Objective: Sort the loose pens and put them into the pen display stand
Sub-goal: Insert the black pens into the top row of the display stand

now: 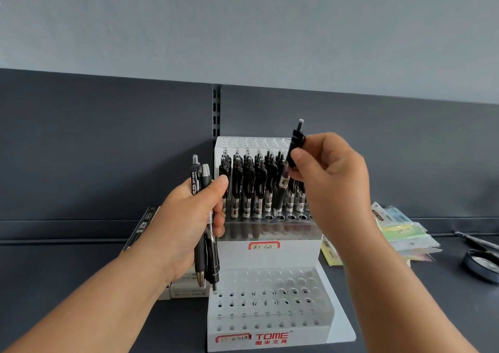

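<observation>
A white two-tier pen display stand (270,255) stands on the dark shelf. Its upper tier holds several upright black pens (248,188); the lower tier (270,304) shows only open holes. My left hand (189,217) grips a bundle of loose black pens (206,244), tips down, just left of the stand. My right hand (332,180) pinches a single black pen (293,153) near its top, held upright over the right side of the upper tier, its tip low among the standing pens.
Flat boxes (186,289) lie behind my left hand, with a dark pen box (143,225) leaning there. Pastel stationery packets (402,231) are stacked to the right of the stand. A round black object (480,265) and scissors (478,242) lie far right. A slotted upright (216,109) rises behind.
</observation>
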`<state>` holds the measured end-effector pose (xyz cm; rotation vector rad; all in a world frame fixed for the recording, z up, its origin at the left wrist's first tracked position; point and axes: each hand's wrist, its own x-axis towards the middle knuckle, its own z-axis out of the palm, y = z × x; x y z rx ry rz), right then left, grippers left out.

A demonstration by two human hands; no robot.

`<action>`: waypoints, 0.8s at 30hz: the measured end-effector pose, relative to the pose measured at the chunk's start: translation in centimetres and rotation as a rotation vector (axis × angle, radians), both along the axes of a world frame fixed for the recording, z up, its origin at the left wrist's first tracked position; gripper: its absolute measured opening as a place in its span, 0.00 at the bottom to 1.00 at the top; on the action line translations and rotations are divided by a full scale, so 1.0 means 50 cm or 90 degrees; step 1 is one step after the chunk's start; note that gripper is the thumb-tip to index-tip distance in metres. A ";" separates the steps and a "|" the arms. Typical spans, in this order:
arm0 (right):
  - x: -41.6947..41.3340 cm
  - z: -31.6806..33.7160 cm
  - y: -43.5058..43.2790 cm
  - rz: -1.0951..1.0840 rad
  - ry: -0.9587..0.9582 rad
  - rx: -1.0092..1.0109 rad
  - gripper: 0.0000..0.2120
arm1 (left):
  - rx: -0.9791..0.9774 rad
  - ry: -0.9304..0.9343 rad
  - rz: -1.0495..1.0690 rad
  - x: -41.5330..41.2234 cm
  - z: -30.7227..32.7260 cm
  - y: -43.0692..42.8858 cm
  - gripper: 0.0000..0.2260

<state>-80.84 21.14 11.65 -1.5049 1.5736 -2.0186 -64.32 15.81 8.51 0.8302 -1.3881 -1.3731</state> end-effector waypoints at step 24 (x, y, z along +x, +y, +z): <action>0.091 -0.087 0.023 0.249 0.108 0.345 0.09 | 0.116 0.198 0.083 -0.019 0.010 -0.018 0.16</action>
